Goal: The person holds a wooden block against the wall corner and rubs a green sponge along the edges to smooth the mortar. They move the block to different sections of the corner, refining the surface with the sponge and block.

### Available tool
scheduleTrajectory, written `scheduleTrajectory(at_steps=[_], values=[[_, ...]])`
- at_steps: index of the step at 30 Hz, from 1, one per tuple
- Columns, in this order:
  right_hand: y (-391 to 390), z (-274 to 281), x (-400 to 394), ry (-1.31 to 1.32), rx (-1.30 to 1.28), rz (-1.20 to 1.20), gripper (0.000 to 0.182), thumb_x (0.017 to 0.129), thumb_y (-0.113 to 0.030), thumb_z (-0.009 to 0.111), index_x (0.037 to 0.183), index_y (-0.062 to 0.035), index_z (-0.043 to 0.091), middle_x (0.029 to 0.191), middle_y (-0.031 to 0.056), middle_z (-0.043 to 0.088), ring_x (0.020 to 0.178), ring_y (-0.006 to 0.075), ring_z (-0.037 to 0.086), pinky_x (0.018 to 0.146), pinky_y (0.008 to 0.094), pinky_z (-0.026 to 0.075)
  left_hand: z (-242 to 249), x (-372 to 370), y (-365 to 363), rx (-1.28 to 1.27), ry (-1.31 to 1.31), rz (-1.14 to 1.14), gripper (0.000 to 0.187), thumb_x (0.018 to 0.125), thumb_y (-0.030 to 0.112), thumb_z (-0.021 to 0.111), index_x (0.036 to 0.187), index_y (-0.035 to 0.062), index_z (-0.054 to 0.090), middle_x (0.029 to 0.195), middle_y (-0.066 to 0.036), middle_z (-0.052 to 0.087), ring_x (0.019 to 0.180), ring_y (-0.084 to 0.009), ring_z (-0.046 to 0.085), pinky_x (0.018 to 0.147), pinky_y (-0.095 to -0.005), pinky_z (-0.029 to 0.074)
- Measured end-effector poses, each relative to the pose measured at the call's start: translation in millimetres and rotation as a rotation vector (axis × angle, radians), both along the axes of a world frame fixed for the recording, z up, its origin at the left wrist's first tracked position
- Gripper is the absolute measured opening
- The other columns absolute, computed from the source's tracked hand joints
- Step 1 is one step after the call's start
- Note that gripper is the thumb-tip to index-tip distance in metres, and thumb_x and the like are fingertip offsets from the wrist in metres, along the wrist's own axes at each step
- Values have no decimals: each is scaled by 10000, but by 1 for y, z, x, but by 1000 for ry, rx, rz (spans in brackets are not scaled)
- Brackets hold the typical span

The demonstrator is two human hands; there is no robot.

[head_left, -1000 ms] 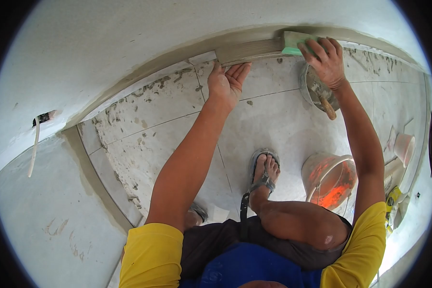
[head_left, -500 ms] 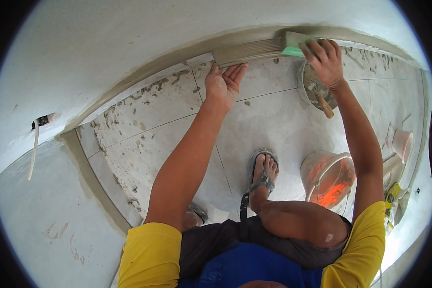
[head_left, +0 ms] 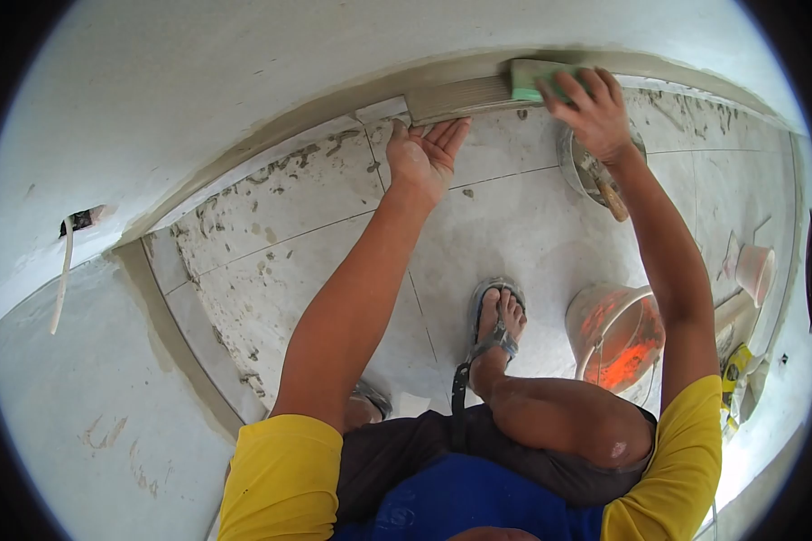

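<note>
Green sponge (head_left: 530, 79) under right hand (head_left: 586, 113) | mortar bucket (head_left: 586, 167) just below | orange bucket (head_left: 615, 335) near

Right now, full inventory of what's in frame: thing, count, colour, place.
sponge float: 1, green, on the skirting tile under the right hand
skirting tile: 1, grey, ribbed, at the foot of the wall
wall: 1, pale grey, top and left
floor tiles: several, light grey, mortar-spattered near the wall
mortar pan: 1, grey, on the floor below the right hand, wooden tool handle sticking out
bucket: 1, translucent orange, on the floor right of the foot
cup: 1, pinkish, far right
cable: 1, white, hanging from a wall hole, left
sandal: 1 clearly seen, grey, on the foot
left hand: open, fingertips on the skirting tile's lower edge
right hand: pressing the sponge float
</note>
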State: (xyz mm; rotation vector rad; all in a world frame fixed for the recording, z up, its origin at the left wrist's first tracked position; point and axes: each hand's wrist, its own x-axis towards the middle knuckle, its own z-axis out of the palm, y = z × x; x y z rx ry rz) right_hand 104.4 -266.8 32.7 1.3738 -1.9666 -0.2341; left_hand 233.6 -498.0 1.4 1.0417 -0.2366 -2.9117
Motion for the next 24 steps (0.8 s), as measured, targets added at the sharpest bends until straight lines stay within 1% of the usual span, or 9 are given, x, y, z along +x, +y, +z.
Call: scheduleTrajectory(at_steps=[3, 9, 14, 16, 17, 19, 20, 21, 24], values=[[9, 9, 10, -2, 0, -110, 524, 746, -250, 641, 1242, -327, 489, 1190, -52, 485, 1046, 191, 503, 939, 383, 463, -1, -1, 2, 16, 2, 3, 648, 1036, 445, 158, 1286, -108, 388, 1228, -322, 509, 1186, -428, 532, 1047, -466, 482], [-55, 0, 20, -29, 6, 109, 550, 741, -239, 681, 1262, -312, 522, 1163, -28, 504, 1076, 197, 492, 978, 391, 438, -4, -2, 5, -45, -3, -7, 682, 1022, 509, 213, 1254, -94, 432, 1190, -305, 541, 1138, -396, 575, 1024, -436, 505], [31, 10, 9, -106, 25, -253, 616, 682, -109, 690, 1254, -248, 507, 1272, -2, 483, 1097, 236, 501, 970, 429, 437, 4, -3, 1, -75, 39, -30, 564, 1037, 385, 319, 1289, -116, 386, 1221, -317, 521, 1174, -415, 554, 1021, -456, 508], [45, 32, 36, -495, -134, -388, 705, 600, -76, 741, 1256, -199, 512, 1297, 52, 475, 1154, 283, 488, 986, 467, 426, 10, -5, 5, -248, -36, -60, 462, 1027, 289, 427, 1261, -109, 405, 1163, -295, 556, 1128, -397, 589, 980, -419, 546], [42, 39, 50, -498, -132, -385, 705, 600, -76, 741, 1256, -199, 512, 1297, 52, 475, 1154, 283, 488, 986, 467, 426, 9, -5, 4, -246, -40, -57, 462, 1027, 289, 427, 1261, -109, 405, 1163, -295, 556, 1128, -397, 589, 980, -419, 546], [36, 48, 72, -1092, -416, -445, 736, 548, -70, 743, 1244, -152, 518, 1299, 128, 472, 1227, 346, 455, 1024, 465, 392, 5, -7, 4, -250, -82, -85, 389, 1015, 231, 469, 1225, -93, 419, 1115, -276, 583, 1080, -383, 620, 958, -401, 565], [40, 32, 71, -1255, -518, -385, 763, 533, -107, 722, 1265, -118, 510, 1310, 167, 474, 1279, 354, 432, 1064, 410, 351, 5, -8, 5, -251, -81, -91, 389, 1015, 231, 469, 1225, -93, 419, 1115, -276, 583, 1080, -383, 620, 958, -401, 565], [38, 24, 70, -1254, -523, -390, 763, 533, -107, 722, 1265, -118, 510, 1310, 167, 474, 1279, 354, 432, 1064, 410, 351, 4, -9, 6, -259, -99, -81, 374, 1015, 226, 467, 1215, -87, 415, 1106, -271, 588, 1063, -383, 629, 954, -403, 567], [22, 11, 59, -1683, -702, -341, 866, 520, -145, 704, 1347, -71, 459, 1330, 151, 481, 1258, 280, 456, 1078, 334, 311, -1, -8, 5, -278, -93, -80, 353, 1016, 213, 462, 1211, -76, 401, 1097, -267, 592, 1046, -382, 637, 949, -406, 571]])
